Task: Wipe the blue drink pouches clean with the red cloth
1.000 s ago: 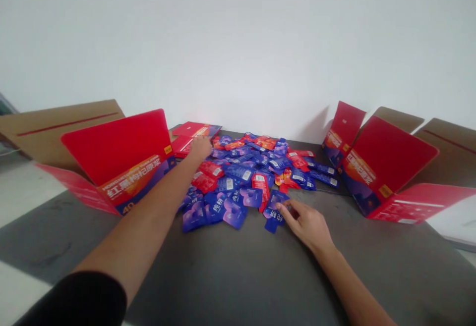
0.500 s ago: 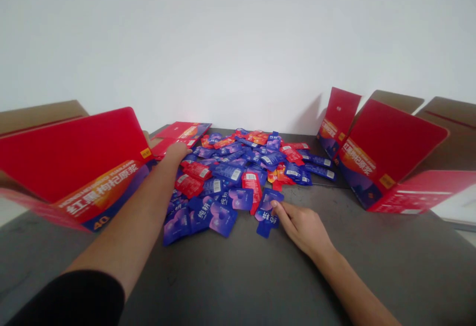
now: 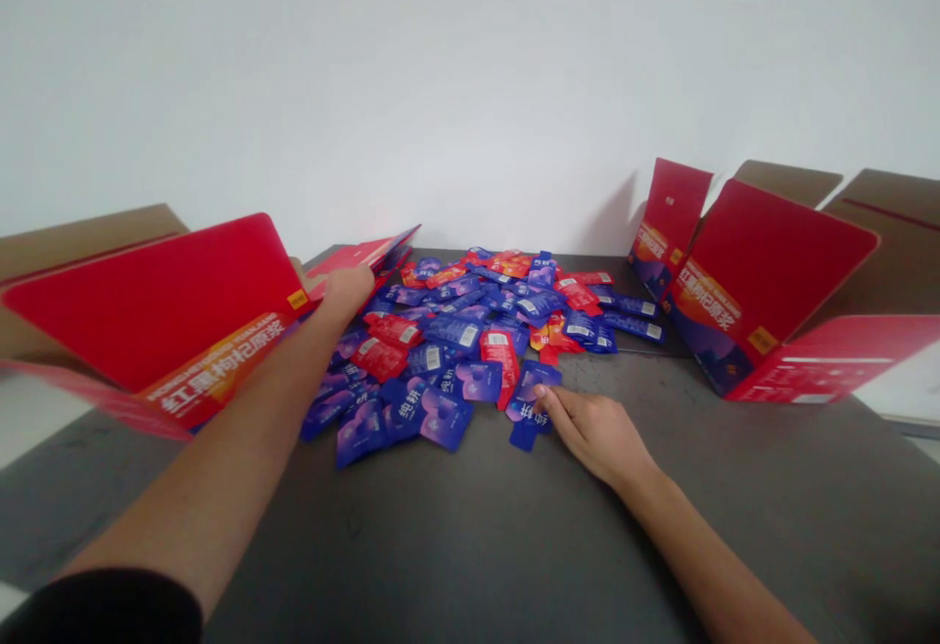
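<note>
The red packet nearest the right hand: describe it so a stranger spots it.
On the table, find the right hand by the pile. Left of its fingertips, past a blue packet, lies the red packet. Unlike its blue neighbours, it is red, with a white barcode at its far end.

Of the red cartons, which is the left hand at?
The flat carton at the back, beside the left hand, one edge tilted up; the near left carton and right carton stand with flaps open.
</note>
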`<move>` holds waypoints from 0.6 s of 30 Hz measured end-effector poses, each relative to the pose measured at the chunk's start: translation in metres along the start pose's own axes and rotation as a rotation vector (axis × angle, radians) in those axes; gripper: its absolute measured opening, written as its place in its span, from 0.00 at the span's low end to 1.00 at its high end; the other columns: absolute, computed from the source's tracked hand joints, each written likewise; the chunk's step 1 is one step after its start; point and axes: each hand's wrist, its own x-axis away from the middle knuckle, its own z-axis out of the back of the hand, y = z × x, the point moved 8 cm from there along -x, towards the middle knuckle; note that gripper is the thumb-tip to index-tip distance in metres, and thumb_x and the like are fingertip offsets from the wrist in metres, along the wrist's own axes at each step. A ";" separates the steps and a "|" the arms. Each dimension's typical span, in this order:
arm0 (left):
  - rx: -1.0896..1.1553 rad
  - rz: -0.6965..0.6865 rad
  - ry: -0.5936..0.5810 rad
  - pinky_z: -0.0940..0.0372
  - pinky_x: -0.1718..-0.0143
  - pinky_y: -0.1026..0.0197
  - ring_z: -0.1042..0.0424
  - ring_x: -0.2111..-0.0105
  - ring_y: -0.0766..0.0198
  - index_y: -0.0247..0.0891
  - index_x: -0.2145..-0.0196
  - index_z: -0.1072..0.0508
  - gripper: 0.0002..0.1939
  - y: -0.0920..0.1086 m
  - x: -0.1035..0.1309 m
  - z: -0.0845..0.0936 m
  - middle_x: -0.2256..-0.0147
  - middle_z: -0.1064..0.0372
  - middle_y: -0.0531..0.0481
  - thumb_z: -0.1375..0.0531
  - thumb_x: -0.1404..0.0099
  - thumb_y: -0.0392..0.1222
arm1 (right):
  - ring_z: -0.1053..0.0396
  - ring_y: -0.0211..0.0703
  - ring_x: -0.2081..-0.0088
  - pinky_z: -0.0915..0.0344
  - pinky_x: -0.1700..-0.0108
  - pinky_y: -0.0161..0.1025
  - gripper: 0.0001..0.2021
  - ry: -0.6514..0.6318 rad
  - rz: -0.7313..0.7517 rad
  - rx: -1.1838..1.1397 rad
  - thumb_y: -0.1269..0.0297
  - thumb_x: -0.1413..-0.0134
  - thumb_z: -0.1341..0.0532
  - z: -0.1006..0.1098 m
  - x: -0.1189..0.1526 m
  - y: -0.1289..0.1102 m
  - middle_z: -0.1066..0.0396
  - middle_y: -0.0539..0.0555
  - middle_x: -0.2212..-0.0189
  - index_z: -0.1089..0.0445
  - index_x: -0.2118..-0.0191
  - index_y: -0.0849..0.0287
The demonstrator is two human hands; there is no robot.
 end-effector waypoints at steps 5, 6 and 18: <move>-0.133 -0.013 0.099 0.35 0.49 0.41 0.27 0.49 0.42 0.21 0.45 0.32 0.19 0.006 0.003 0.028 0.51 0.27 0.25 0.53 0.23 0.38 | 0.22 0.47 0.66 0.40 0.68 0.37 0.28 0.007 -0.017 0.018 0.47 0.26 0.58 0.003 -0.001 0.005 0.20 0.53 0.68 0.24 0.63 0.51; -0.147 -0.038 0.116 0.35 0.50 0.42 0.26 0.49 0.40 0.19 0.45 0.32 0.19 0.009 0.004 0.035 0.51 0.27 0.23 0.55 0.24 0.35 | 0.22 0.48 0.65 0.40 0.67 0.38 0.28 0.010 -0.026 0.026 0.47 0.26 0.58 0.004 -0.001 0.007 0.20 0.53 0.67 0.24 0.63 0.51; -0.174 -0.498 0.541 0.31 0.55 0.47 0.26 0.49 0.42 0.34 0.36 0.38 0.23 0.077 0.094 0.162 0.49 0.28 0.29 0.57 0.20 0.45 | 0.28 0.43 0.78 0.36 0.71 0.39 0.34 0.316 -0.341 -0.618 0.31 0.36 0.50 0.036 0.010 0.041 0.22 0.54 0.72 0.21 0.58 0.57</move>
